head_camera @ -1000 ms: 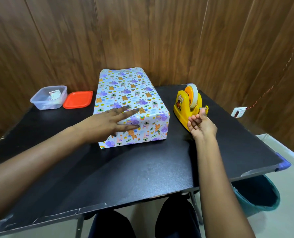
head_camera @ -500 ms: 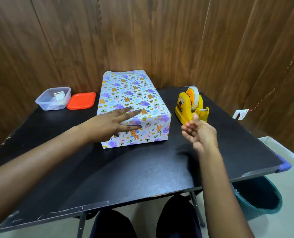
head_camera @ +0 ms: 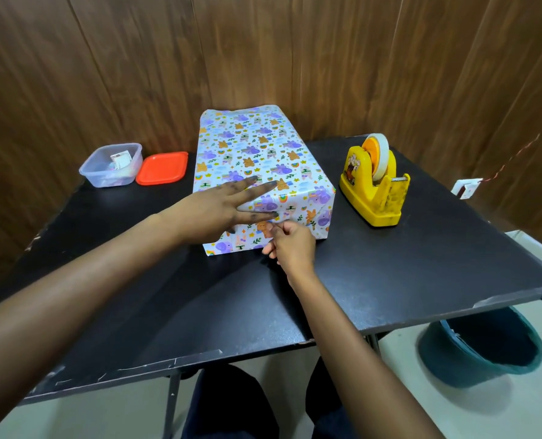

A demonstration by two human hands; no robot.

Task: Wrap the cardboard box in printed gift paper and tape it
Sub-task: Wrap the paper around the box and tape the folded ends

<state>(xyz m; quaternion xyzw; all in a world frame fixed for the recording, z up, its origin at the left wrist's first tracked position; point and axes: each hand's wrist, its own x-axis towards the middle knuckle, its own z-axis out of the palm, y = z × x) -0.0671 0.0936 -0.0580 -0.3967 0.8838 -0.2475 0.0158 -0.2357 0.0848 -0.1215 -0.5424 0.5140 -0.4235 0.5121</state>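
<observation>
The box (head_camera: 254,147), covered in white paper printed with purple and orange animals, lies lengthwise in the middle of the black table (head_camera: 421,264). My left hand (head_camera: 219,207) lies flat on its near top edge, fingers straight and spread, pressing the paper down. My right hand (head_camera: 292,245) is at the box's near end face, just below the left fingertips. Its thumb and forefinger pinch what seems to be a short piece of clear tape, hardly visible against the paper. The yellow tape dispenser (head_camera: 374,191) stands to the right of the box.
A clear plastic container (head_camera: 111,166) and its orange lid (head_camera: 162,167) sit at the table's far left. A dark teal bin (head_camera: 482,350) stands on the floor under the right corner. Wooden wall panels close the back. My knees show below the near edge.
My right hand left the tape dispenser and moved left to the box's near face. My left hand stayed pressed on the box top.
</observation>
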